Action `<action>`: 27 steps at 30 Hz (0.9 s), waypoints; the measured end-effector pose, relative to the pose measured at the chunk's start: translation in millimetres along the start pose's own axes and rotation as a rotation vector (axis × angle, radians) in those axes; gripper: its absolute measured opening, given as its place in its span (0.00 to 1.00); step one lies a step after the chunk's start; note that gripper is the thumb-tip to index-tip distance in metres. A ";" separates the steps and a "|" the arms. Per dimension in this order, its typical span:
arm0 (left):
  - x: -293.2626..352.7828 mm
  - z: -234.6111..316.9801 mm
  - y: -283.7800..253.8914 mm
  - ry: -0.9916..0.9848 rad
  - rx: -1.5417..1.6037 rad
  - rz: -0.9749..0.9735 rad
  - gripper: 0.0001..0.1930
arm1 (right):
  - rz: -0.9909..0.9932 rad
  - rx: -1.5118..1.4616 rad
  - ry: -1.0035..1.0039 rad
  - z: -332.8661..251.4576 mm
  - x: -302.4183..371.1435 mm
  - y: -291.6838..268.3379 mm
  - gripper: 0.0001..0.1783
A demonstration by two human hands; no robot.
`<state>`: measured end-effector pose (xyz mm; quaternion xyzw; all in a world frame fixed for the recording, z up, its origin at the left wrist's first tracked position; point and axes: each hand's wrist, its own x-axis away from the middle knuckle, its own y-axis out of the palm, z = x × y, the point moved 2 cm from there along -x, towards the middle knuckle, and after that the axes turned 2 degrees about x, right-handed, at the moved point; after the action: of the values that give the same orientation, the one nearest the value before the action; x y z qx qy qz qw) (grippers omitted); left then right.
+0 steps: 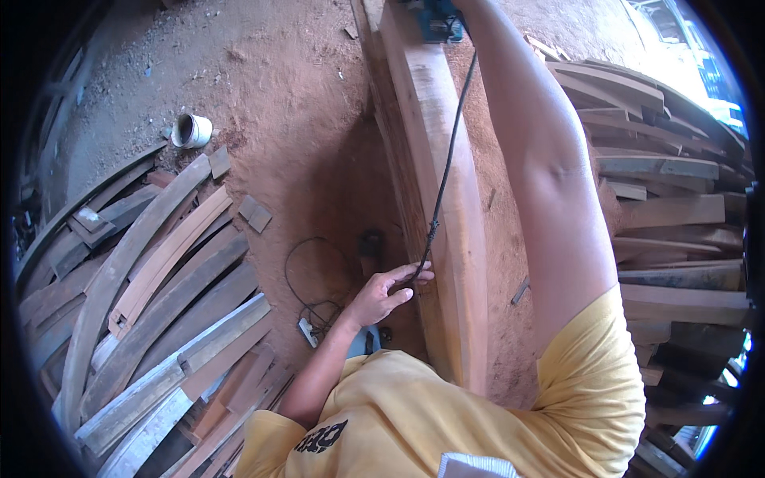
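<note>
A long, slightly curved wooden beam (446,191) runs from near my body to the far edge. On its far end sits a teal corded electric planer (440,24), partly cut off by the picture's top edge. My right arm stretches out to it, and my right hand (467,4) is on the tool, its fingers mostly out of view. A black power cord (451,147) trails back from the planer, with a knotted or taped lump partway. Beside the beam's near part, my left hand (386,295) has the cord between thumb and fingers, fingertips close to the wood.
Stacked curved timber pieces (171,279) lie on the left, and another timber pile (669,211) rises on the right. A white bucket (191,131) lies tipped on the dirt floor (263,103). Looped cable and a white socket block (307,331) are on the ground near my left forearm.
</note>
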<state>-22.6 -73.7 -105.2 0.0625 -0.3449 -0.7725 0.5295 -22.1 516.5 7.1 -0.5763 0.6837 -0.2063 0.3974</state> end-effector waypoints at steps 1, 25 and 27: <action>6.9 -8.8 6.0 -0.035 -0.016 -0.018 0.25 | -0.125 -0.163 0.123 12.3 6.8 -15.0 0.19; 109.6 -204.4 143.7 0.465 -0.957 0.278 0.24 | -0.428 0.016 0.377 121.7 839.0 -537.1 0.40; 103.6 -218.2 142.3 0.428 -0.917 0.253 0.25 | -0.432 0.022 0.351 122.1 830.8 -534.1 0.41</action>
<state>143.7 -293.5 -156.7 -0.0615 0.1400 -0.7440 0.6505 390.0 -386.8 75.3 -0.6599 0.6009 -0.3902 0.2261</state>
